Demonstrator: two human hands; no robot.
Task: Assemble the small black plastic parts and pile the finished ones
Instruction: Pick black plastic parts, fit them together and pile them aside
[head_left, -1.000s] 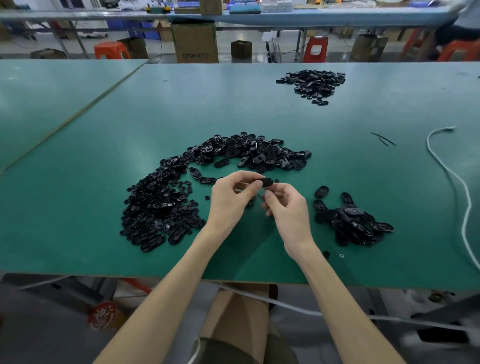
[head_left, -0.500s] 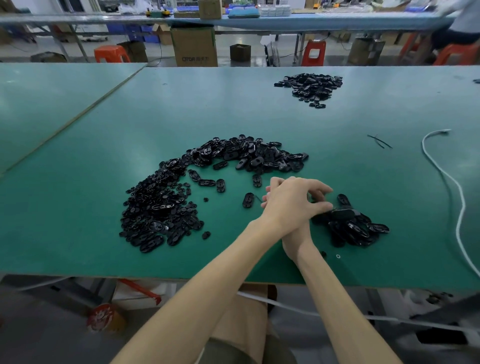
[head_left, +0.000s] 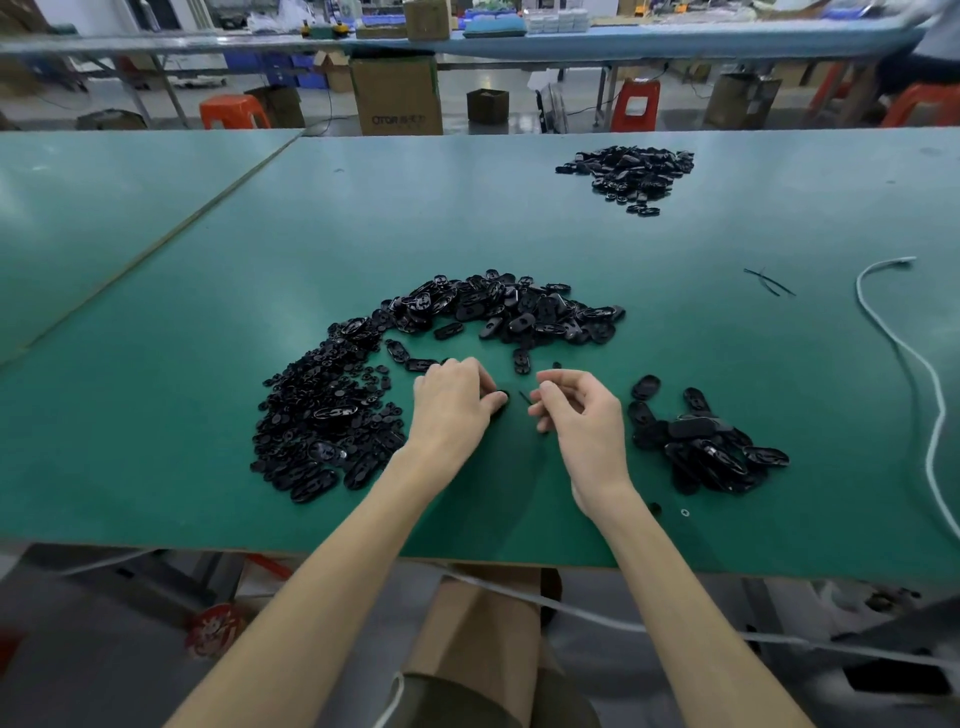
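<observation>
My left hand (head_left: 454, 408) is on the green table (head_left: 156, 415), thumb and fingertips pinching a black oval part (head_left: 503, 410) that lies on the surface. My right hand (head_left: 584, 415) hovers just right of it with fingers loosely curled and nothing visible in them. A thin black sliver (head_left: 524, 399) lies between the two hands. Loose black parts form a wide arc (head_left: 332, 415) from the left round to behind my hands. A smaller pile of oval parts (head_left: 706, 452) sits right of my right hand.
Another heap of black parts (head_left: 628, 171) lies far back on the right. A white cord (head_left: 904, 353) snakes down the table's right side, with thin black strips (head_left: 769, 280) near it. The table's front edge (head_left: 311, 551) runs just below my wrists.
My left hand, which had reached across over the right-hand pile, has come back left and now pinches an oval part on the table. My right hand is uncovered again.
</observation>
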